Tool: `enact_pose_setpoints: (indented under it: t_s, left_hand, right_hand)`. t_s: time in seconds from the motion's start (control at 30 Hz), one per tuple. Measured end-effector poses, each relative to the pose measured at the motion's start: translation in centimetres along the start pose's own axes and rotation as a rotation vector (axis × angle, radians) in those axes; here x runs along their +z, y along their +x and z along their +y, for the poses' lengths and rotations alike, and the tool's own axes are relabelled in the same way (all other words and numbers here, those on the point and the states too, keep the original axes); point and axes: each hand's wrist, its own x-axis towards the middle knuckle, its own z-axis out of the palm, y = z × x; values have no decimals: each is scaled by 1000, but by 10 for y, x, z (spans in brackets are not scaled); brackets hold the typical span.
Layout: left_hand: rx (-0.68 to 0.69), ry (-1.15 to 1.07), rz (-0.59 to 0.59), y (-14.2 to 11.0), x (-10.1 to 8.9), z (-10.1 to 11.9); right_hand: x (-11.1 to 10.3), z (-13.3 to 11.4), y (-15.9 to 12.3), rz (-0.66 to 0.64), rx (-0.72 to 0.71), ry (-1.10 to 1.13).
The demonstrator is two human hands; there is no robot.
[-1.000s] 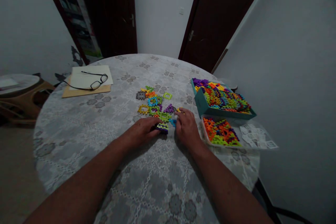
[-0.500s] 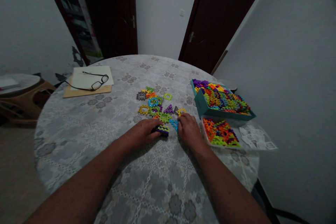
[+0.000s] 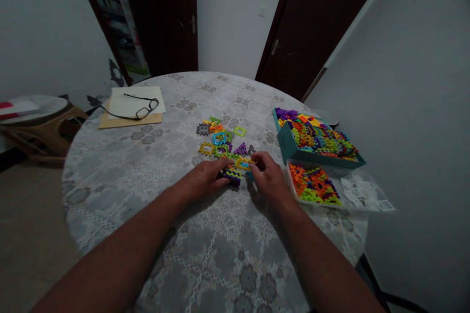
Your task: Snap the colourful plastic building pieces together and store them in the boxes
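A hollow yellow frame [image 3: 238,162] with toothed edges is held just beyond and to the right of a small dark-purple block [image 3: 233,180] whose toothed top shows yellow-green bands.

We record one head-worn view, set above the near side of the round table [image 3: 216,234]. We find it facing forward and down, near enough to span most of the tabletop and reach the wall [image 3: 231,24] beyond.

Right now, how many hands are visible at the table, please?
2: the left hand, gripping a purple-and-green stack of pieces, and the right hand, holding a yellow frame piece close to that stack. No other hand shows.
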Motion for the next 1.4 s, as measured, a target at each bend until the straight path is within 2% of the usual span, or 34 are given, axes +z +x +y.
enact_pose_setpoints:
  t_s: [0.1,0.2,0.5,0.63,0.8,1.0,1.3,1.4]
  left_hand:
    - [-21,8,7,0,0,-4]
    - [-46,35,15,0,0,-8]
    - [14,34,-4,4,-4,-10]
    - [10,44,-9,5,-2,-9]
    - [-17,67,-7,5,-2,-11]
    - [7,69,-9,6,-1,-15]
    - [-25,46,-49,7,-4,-9]
    - [-11,1,-62,5,-3,-10]
  right_hand:
    - [4,-7,-3,-101,-102,-19]
    - [6,-14,-5,-141,-179,-71]
    - [11,-10,-3,-297,-261,-255]
    - [11,-12,-4,-316,-271,-274]
    - [11,-15,-4,-408,-260,-311]
    - [12,-22,-6,-332,-236,-286]
    - [9,-32,-6,-416,-191,-298]
    - [0,-36,-4,-451,-174,-317]
